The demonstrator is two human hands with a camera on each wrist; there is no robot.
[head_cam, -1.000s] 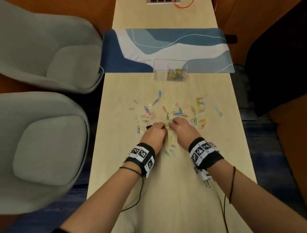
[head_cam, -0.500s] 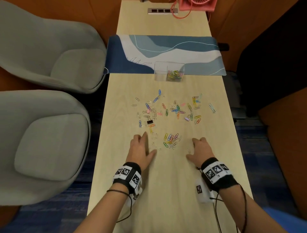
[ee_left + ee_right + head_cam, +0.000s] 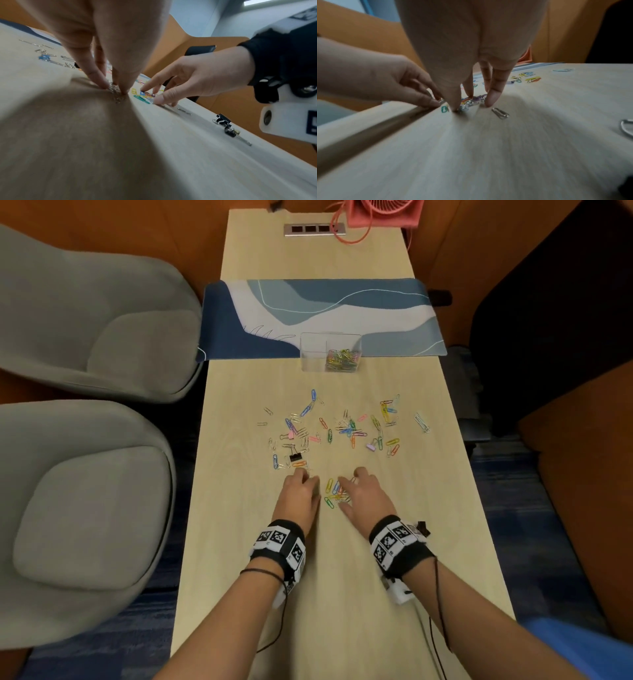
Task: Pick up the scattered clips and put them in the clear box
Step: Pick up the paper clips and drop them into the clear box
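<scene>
Coloured and silver paper clips (image 3: pixel 342 429) lie scattered mid-table, with a small pile (image 3: pixel 334 493) nearer me. The clear box (image 3: pixel 313 350) stands beyond them on the mat's edge, its right compartment holding clips. My left hand (image 3: pixel 308 477) is just left of the pile; in the left wrist view its thumb and fingertip (image 3: pixel 104 83) pinch a few silver clips (image 3: pixel 115 88) against the table. My right hand (image 3: pixel 346 491) is just right of the pile, its fairly straight fingertips (image 3: pixel 493 100) resting on and around the coloured clips (image 3: pixel 471 102).
A black binder clip (image 3: pixel 294 457) lies among the left clips, another (image 3: pixel 223 120) by my right wrist. A loose silver clip (image 3: pixel 500 113) sits right of my right fingers. The blue mat (image 3: pixel 342 313), a pink fan (image 3: pixel 380 212) and grey chairs (image 3: pixel 102 313) border the narrow table (image 3: pixel 342 594).
Both hands, spread flat and apart half a second ago, have closed in on the small pile from either side. The left fingers have come together on silver clips.
</scene>
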